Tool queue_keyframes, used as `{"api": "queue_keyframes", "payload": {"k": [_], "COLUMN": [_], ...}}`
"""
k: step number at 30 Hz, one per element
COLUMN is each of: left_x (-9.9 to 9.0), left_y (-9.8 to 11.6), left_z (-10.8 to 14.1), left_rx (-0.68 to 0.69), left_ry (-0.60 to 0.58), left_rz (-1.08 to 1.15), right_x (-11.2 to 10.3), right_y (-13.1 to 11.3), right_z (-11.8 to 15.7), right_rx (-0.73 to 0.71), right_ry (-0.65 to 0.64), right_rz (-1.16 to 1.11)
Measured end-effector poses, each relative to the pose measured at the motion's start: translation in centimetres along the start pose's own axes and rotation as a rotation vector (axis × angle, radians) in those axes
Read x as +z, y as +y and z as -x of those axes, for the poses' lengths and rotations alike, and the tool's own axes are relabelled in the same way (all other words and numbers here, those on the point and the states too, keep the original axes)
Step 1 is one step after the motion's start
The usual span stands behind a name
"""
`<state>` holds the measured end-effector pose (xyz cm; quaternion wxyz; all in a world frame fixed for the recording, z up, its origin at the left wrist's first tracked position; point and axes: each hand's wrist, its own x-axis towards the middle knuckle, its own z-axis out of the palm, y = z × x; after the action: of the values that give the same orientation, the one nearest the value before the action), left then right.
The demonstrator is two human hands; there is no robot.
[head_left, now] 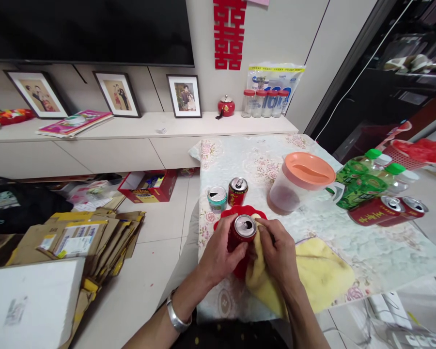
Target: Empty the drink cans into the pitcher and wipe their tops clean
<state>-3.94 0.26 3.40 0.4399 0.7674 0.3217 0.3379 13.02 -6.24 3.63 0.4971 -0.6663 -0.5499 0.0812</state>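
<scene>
My left hand [223, 254] is wrapped round an opened dark red drink can [244, 228], held upright over a red scalloped dish [236, 210]. In my right hand [279, 247] is a bunched yellow cloth [256, 276], pressed against the can's right side. A second yellow cloth [323, 271], or more of the same one, lies flat to the right; my hand hides where they might join. Just beyond the dish stand a short teal can [217, 199] and a small red and gold can [238, 192], both opened.
A plastic pitcher [292, 186] with an orange lid stands on the flowered tablecloth [236, 160]. Green bottles [365, 189] and two red cans [378, 211] lie or stand at the right. Flattened cardboard [76, 237] and a white box [32, 300] are on the left.
</scene>
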Motion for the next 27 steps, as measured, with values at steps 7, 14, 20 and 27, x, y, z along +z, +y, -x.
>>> {"api": "queue_keyframes", "payload": {"k": [7, 14, 20, 27], "left_x": [0.3, 0.7, 0.8, 1.0], "left_y": [0.6, 1.4, 1.3, 0.7], "left_z": [-0.3, -0.5, -0.5, -0.2], "left_rx": [-0.055, -0.199, -0.247, -0.231], "left_ry": [0.05, 0.06, 0.058, 0.056], "left_rz": [0.041, 0.144, 0.143, 0.205], "right_x": [-0.1, -2.1, -1.7, -1.3], "right_y": [-1.1, -3.2, -3.8, -4.4], "right_z": [1.3, 1.8, 0.9, 0.9], "right_rx": [-0.033, -0.004, -0.081, -0.136], "right_ry": [0.054, -0.014, -0.029, -0.123], "right_rz": [0.047, -0.006, 0.07, 0.131]}}
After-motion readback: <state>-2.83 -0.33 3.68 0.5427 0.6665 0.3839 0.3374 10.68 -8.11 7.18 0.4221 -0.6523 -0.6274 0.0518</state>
